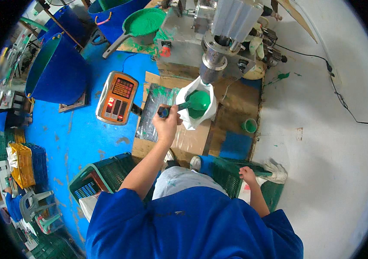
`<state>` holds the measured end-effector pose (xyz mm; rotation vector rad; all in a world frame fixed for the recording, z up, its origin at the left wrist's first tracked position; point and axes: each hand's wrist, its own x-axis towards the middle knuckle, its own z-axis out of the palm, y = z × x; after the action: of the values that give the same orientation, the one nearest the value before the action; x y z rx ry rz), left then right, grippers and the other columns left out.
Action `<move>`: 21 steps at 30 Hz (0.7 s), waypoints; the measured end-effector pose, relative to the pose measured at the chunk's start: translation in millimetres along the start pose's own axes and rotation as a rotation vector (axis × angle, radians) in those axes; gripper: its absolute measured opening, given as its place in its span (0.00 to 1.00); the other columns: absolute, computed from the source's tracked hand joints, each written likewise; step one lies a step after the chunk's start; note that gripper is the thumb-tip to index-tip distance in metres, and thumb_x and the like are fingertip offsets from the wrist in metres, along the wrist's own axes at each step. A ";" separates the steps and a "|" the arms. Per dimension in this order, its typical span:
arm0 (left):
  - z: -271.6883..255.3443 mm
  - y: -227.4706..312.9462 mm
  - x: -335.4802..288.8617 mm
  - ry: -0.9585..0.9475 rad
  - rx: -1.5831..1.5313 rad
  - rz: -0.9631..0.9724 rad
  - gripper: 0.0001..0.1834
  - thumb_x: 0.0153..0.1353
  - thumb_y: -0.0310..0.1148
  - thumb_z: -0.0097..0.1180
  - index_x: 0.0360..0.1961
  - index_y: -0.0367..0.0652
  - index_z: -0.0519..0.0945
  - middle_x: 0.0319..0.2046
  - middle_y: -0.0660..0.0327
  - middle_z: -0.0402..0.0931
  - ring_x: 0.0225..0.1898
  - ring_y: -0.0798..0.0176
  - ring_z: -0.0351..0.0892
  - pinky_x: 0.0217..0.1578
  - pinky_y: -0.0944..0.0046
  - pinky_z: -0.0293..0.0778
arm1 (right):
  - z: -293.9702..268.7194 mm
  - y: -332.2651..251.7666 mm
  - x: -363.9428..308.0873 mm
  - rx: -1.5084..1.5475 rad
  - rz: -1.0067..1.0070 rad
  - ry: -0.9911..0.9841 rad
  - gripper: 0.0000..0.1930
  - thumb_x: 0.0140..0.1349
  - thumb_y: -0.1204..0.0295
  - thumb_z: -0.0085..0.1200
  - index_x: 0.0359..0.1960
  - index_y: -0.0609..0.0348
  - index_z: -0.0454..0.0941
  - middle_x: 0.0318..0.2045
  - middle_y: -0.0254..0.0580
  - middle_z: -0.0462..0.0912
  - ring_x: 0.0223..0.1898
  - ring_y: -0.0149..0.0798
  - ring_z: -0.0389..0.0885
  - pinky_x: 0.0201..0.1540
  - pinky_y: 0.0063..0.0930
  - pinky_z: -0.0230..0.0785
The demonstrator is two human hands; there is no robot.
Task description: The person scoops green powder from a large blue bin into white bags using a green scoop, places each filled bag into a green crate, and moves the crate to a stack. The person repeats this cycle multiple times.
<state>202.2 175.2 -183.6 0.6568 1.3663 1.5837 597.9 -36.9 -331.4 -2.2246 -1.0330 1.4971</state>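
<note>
My left hand (165, 126) is closed around the dark handle of a scoop (184, 105), whose green-coated shaft reaches right into an open white bag (212, 113). Bright green material (200, 98) lies in the bag and around the scoop's head, so the head's outline is hard to make out. The bag stands just below the metal spout (213, 64) of a machine. Lower right, my right hand (247, 173) hangs by a green crate (229, 179) with its fingers curled in. Nothing shows between them.
An orange digital scale display (117, 98) is left of the bag. Farther back are a pan (145, 26) of green powder and blue tubs (59, 71). A small cup (250, 125) sits at the right. Another crate (100, 172) flanks my left side, and a white wall (322, 151) rises at right.
</note>
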 end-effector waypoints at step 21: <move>-72.2 163.1 210.1 0.088 0.054 0.574 0.08 0.53 0.28 0.58 0.27 0.33 0.75 0.18 0.56 0.76 0.17 0.67 0.74 0.19 0.69 0.71 | 39.6 -265.2 91.7 0.083 -0.454 0.101 0.11 0.62 0.68 0.45 0.36 0.63 0.76 0.27 0.37 0.79 0.20 0.26 0.71 0.25 0.19 0.64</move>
<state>0.8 332.2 -79.8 1.0937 1.3582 2.0460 473.9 207.9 -260.4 -1.8253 -1.3066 1.1927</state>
